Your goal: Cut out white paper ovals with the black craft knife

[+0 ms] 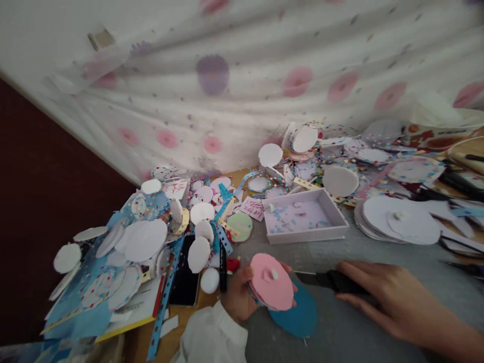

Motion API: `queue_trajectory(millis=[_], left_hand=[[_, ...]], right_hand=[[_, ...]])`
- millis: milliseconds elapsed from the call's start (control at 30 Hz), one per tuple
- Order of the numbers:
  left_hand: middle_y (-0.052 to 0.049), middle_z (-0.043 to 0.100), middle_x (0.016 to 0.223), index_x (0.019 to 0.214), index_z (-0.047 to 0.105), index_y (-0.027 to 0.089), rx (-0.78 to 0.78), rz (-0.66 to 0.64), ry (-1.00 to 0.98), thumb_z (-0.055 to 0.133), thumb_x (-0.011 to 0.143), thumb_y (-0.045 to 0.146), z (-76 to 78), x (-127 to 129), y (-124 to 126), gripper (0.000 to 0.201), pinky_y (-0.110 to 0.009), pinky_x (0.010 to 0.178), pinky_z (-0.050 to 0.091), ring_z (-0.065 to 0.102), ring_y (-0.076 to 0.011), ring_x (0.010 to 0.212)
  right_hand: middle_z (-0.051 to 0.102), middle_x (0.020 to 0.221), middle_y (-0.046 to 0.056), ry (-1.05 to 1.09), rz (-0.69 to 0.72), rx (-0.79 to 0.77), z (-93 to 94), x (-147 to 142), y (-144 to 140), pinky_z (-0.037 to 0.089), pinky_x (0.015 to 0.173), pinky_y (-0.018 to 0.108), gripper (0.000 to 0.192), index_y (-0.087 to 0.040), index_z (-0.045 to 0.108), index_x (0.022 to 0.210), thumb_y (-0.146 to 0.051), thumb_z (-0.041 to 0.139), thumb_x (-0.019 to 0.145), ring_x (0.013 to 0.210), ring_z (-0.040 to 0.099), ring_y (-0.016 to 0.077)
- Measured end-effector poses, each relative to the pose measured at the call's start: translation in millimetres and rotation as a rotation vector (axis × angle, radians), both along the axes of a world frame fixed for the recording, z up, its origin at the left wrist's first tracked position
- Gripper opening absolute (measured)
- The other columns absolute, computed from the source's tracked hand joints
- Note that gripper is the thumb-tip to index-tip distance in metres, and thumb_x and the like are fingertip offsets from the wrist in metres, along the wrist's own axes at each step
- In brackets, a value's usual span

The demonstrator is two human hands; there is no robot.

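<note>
My left hand (pixel 239 297) is wrapped round a small stack of paper discs. The top one is a pink disc (pixel 266 292) with a small paper tab standing up at its middle. Under and beside it, a blue disc (pixel 298 312) lies on the grey mat (pixel 340 322). My right hand (pixel 381 290) rests over the mat, its fingers closed round a black-handled knife (pixel 346 281). The thin, dark blade points left toward the pink disc, close to the fingertips of my left hand. The discs' lower layers are mostly hidden.
A shallow white box (pixel 306 237) with paper scraps stands behind my hands. White discs (pixel 393 217) are stacked at right. Many paper discs (pixel 145 241) and a dark phone (pixel 184 282) lie left, beside a black marker (pixel 223 267). A flowered curtain (pixel 245 116) hangs behind.
</note>
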State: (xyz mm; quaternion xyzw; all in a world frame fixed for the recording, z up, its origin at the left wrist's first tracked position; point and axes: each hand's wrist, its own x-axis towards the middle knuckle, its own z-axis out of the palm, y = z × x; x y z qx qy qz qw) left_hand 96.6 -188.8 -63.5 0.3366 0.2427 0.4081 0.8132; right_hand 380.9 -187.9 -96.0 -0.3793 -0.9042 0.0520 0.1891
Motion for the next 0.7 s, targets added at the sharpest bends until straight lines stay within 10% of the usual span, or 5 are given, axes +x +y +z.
queue_trajectory(millis=[367,700], left_hand=[[-0.008,0.07,0.103,0.111,0.069,0.019,0.165,-0.084,0.356,0.099,0.029,0.036,5.6,-7.6,3.9,0.088,-0.034,0.084,0.047,0.063,-0.0254,0.095],[-0.003,0.063,0.098,0.108,0.066,0.017,0.333,-0.092,0.473,0.096,0.035,0.042,2.6,-1.3,1.8,0.083,-0.033,0.086,0.042,0.057,-0.0219,0.091]], right_hand=[[0.062,0.106,0.01,0.195,-0.004,-0.024,23.5,-20.7,-3.1,0.051,0.079,0.038,0.027,-0.022,0.054,0.112,-0.035,0.062,0.089,0.094,0.061,0.025],[0.063,0.078,0.003,0.216,0.242,-0.011,45.6,-81.7,-12.9,0.041,0.07,0.036,0.015,-0.022,0.053,0.084,-0.013,0.043,0.089,0.07,0.054,0.019]])
